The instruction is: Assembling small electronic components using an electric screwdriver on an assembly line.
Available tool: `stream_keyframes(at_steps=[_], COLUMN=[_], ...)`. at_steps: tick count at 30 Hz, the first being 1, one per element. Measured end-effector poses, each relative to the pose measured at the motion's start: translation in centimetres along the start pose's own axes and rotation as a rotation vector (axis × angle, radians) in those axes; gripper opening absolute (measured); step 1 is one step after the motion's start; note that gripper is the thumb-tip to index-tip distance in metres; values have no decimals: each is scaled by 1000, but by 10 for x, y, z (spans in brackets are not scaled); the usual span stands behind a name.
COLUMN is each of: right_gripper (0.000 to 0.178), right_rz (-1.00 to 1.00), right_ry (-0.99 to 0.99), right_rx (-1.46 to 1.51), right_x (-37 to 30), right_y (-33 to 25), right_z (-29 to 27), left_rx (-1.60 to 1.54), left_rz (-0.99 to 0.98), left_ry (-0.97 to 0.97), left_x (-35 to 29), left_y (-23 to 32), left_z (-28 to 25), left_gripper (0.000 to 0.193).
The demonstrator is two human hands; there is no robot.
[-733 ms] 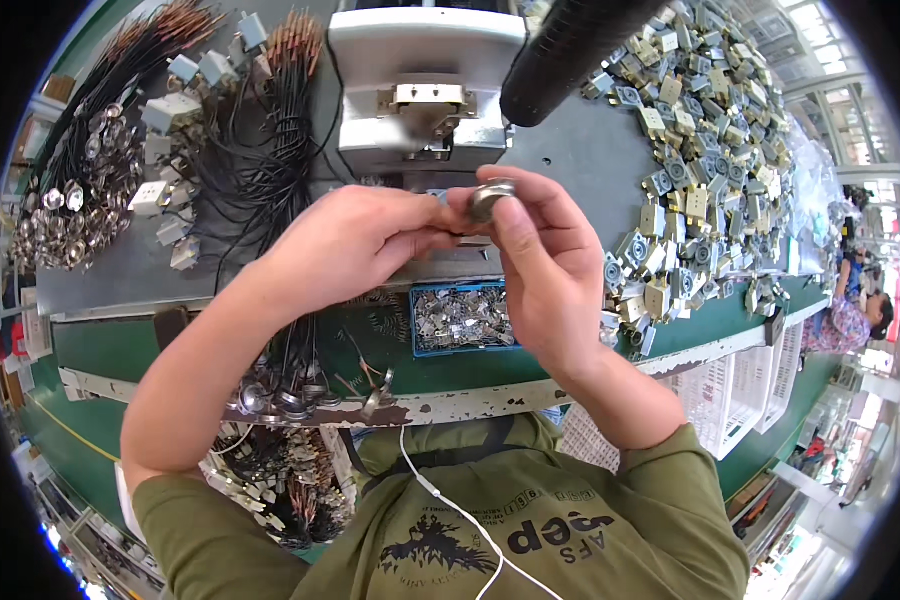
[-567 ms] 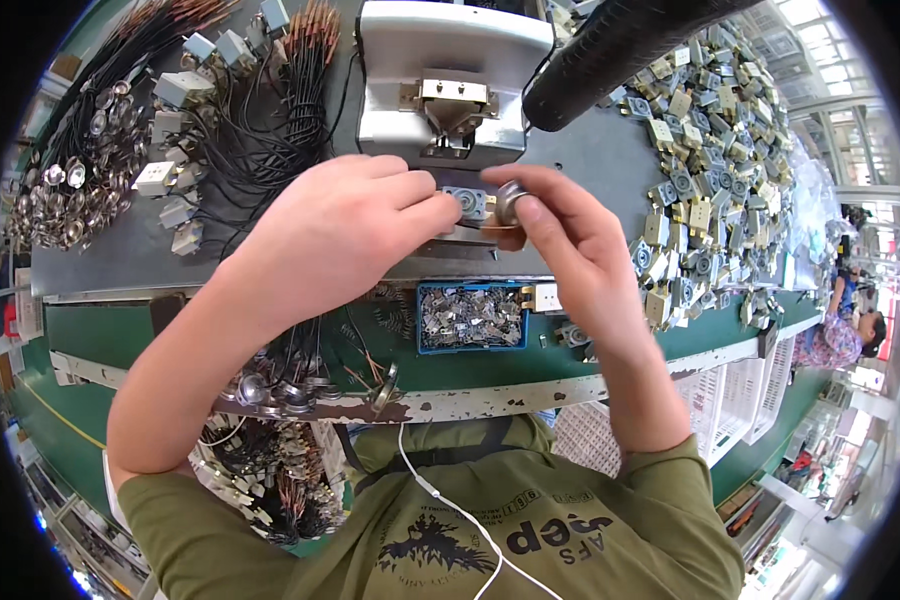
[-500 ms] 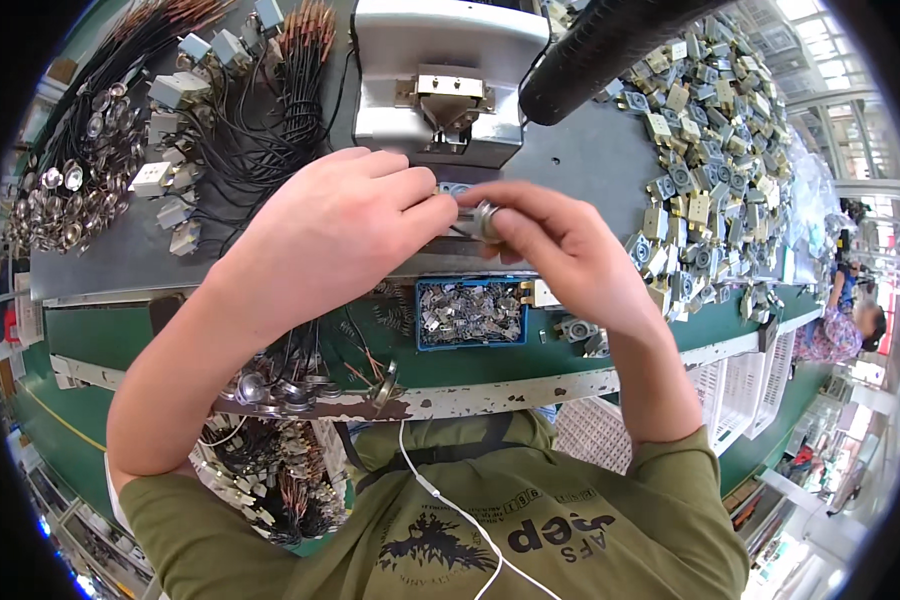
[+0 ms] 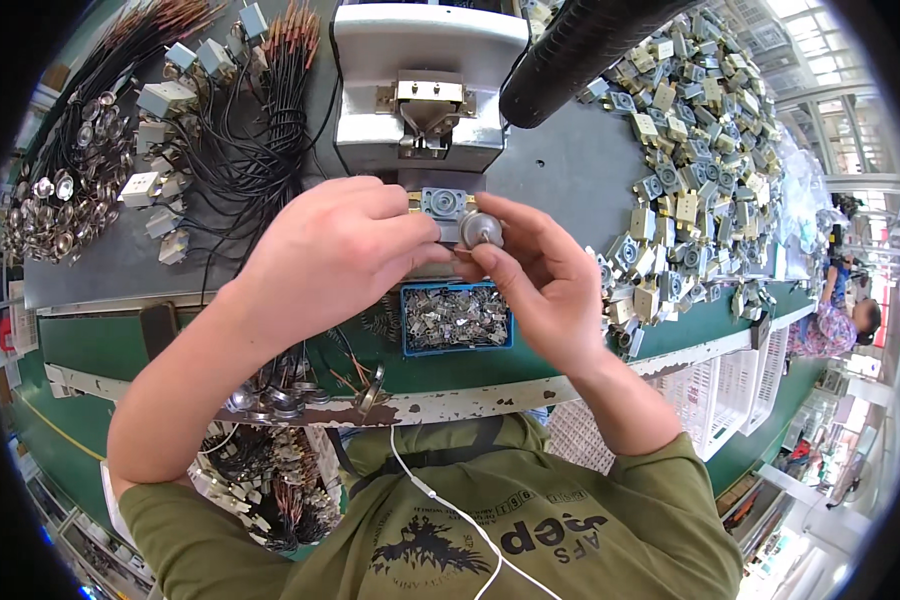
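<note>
My right hand (image 4: pixel 553 280) pinches a round silvery metal cap (image 4: pixel 482 229), with its domed face turned up. Close beside it, my left hand (image 4: pixel 335 255) has its fingers pressed together. A thin strand shows near those left fingertips, but what they grip is mostly hidden. Just beyond both hands a small grey square block (image 4: pixel 444 203) with a ringed hole lies in front of a metal bench machine (image 4: pixel 425 105). Whether the cap touches this block I cannot tell.
A blue tray (image 4: pixel 406 349) of small metal clips stands nearest me. Several grey and cream blocks (image 4: pixel 686 207) are heaped at right. Black cables (image 4: pixel 255 160) with copper ends and metal caps (image 4: pixel 62 190) lie at left. A thick black tube (image 4: pixel 560 75) slants overhead.
The metal cap has been turned so its domed face shows. My right hand has shifted left and slightly nearer me. The grey square block is now plainly visible beyond the hands.
</note>
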State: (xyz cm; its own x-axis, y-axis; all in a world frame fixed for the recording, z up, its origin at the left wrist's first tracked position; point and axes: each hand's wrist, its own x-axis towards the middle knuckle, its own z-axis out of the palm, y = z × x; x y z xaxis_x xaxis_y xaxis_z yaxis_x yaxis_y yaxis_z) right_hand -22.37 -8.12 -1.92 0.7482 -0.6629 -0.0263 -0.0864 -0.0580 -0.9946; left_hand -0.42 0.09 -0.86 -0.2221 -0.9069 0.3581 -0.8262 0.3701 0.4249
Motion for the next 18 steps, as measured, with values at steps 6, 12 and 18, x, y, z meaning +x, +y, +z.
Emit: stream_keyframes(at_steps=[6,12,18], right_gripper=[35,42,64], right_rz=[130,2,-233], right_ry=[-241,-375,65], right_rx=[-172,-297,-714], right_x=[20,30,11], right_y=[-18,-12,31], right_z=[-22,-31,-22], left_rx=[164,155,21], left_rz=[90,63,84], left_ry=[-72,-152,-339], left_x=[8,2,1], left_y=[2,-2,2], left_z=[-6,-5,-18], left_gripper=[24,25,35])
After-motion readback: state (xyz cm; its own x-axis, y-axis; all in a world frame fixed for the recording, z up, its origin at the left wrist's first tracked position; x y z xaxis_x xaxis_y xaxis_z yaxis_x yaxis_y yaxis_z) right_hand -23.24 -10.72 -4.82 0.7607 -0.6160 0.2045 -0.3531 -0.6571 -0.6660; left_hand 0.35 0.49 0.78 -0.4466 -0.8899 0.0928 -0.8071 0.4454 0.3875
